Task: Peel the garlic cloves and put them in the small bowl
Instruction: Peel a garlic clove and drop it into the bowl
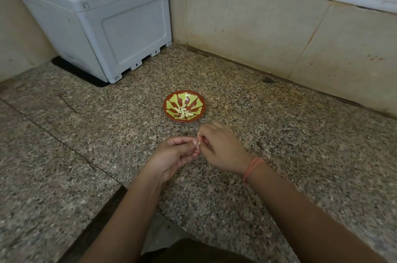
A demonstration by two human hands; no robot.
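A: Status?
B: Left hand (176,153) and right hand (221,149) both pinch one clove (198,144) at the fingertips, near the bowl (165,105), at its 6 o'clock.
A: Risk?
B: The small clove may slip from the pinch onto the counter (279,134). Loose skin may land among the peeled cloves (183,112).
A: Orientation?
B: Mostly hidden. The visible part runs roughly 12-to-6. Tip direction cannot be told.

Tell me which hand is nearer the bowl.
Right. The right hand is just on the person's side of the bowl; the left hand is farther back and leftward. Both pinch a clove.
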